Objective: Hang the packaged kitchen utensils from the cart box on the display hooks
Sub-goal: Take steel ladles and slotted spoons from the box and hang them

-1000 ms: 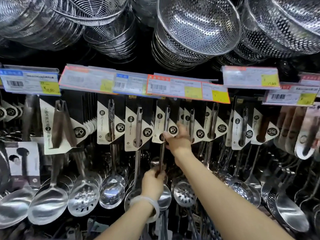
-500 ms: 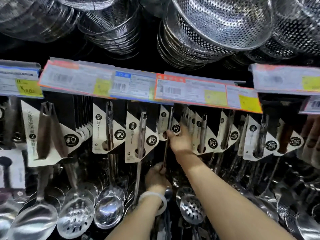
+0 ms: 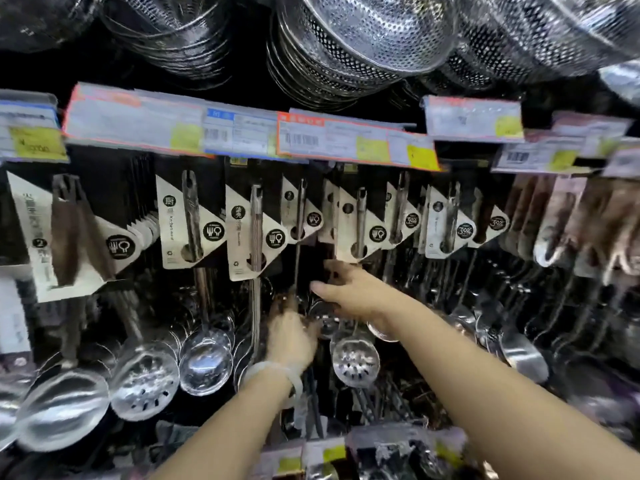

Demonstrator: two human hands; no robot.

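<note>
A packaged utensil point(image 3: 304, 220), a thin steel handle on a white and black card, hangs in the middle of the display row among similar cards. My left hand point(image 3: 291, 337), blurred and wearing a pale bangle, curls round the lower end of its shaft. My right hand point(image 3: 356, 294) sits just below the neighbouring cards, fingers stretched out to the left and holding nothing. The hooks themselves are hidden behind the price labels point(image 3: 346, 142). The cart box is out of view.
Carded ladles point(image 3: 204, 362) and slotted skimmers point(image 3: 355, 362) hang densely left and right of my hands. Stacked steel colanders point(image 3: 363, 39) hang overhead. More packaged goods point(image 3: 381, 452) lie at the bottom edge.
My right hand has let go of the card's top and dropped below the row, fingers now spread. The card has settled back among the others. The view shifted slightly.
</note>
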